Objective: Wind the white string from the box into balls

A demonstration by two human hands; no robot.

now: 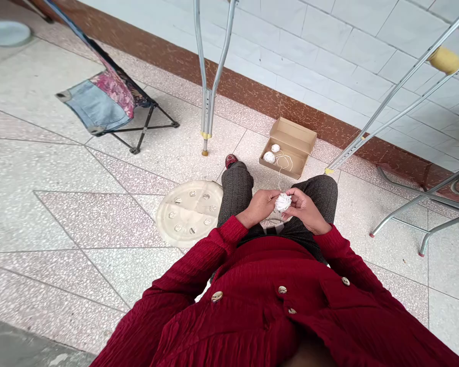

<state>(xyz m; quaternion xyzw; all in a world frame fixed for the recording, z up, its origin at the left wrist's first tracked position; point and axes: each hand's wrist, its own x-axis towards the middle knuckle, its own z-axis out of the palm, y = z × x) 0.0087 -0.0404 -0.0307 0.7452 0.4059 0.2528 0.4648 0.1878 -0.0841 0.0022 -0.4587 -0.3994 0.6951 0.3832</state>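
A ball of white yarn (282, 202) is held between my two hands, just above my lap. My right hand (305, 210) wraps its fingers round the ball's right side. From the left, my left hand (260, 205) closes its thumb and fingers at the ball's edge, where a strand meets it. That white strand (280, 182) runs down from my hands to an open cardboard box (295, 162) on the floor. Inside the box lie two smaller white yarn balls, one bigger ball (269, 157) and one little ball (276, 148), with loose loops of strand beside them.
A round cream plastic stool (183, 214) stands by my left leg. Metal crutches, one left (207, 112) and one right (361, 140), lean at the tiled wall. A folding fabric chair (103, 104) is at far left, a metal-legged chair (428, 204) at right.
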